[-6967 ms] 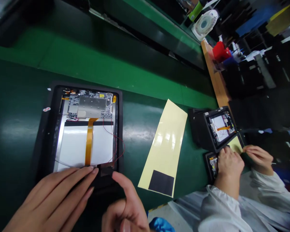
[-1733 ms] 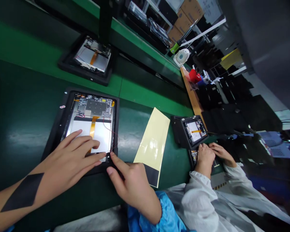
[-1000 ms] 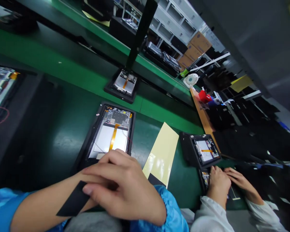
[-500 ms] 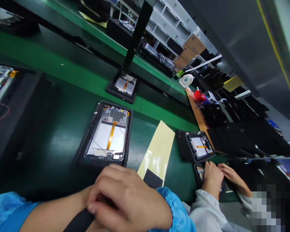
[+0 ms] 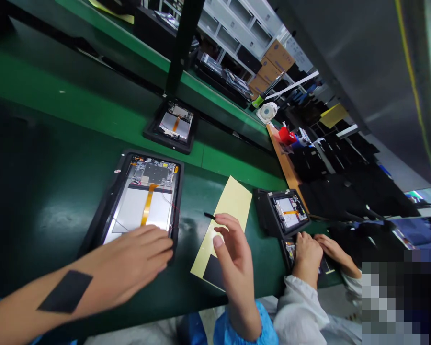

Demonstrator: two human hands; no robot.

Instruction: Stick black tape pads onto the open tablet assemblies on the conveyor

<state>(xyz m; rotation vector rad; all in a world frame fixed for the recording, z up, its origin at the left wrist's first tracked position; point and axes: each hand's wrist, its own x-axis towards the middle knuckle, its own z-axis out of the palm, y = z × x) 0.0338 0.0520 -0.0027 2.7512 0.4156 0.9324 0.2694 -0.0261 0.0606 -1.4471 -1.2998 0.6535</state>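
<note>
An opened tablet (image 5: 153,191) lies in a black tray on the green bench, its circuit board and orange ribbon cable showing. My left hand (image 5: 140,263) rests palm down over the tablet's lower part, fingers stretched out and holding nothing visible. A black square patch (image 5: 66,291) sticks to my left forearm. Over the pale yellow sheet (image 5: 233,201) is my right hand (image 5: 233,254), a small black strip (image 5: 209,216) pinched at its index fingertip. Another black piece (image 5: 214,272) lies on the sheet's near end, partly behind my right hand.
A second opened tablet (image 5: 175,125) sits behind the first. To the right, another tablet (image 5: 290,212) rests on a black stack beside a co-worker's hands (image 5: 309,254). A dark post (image 5: 183,48) rises at the back, and a white fan (image 5: 267,111) stands beyond.
My hands have moved apart: the left onto the tablet, the right over the yellow sheet. The black patch is now flat on my left forearm. The view has shifted, and the far-left device is out of sight.
</note>
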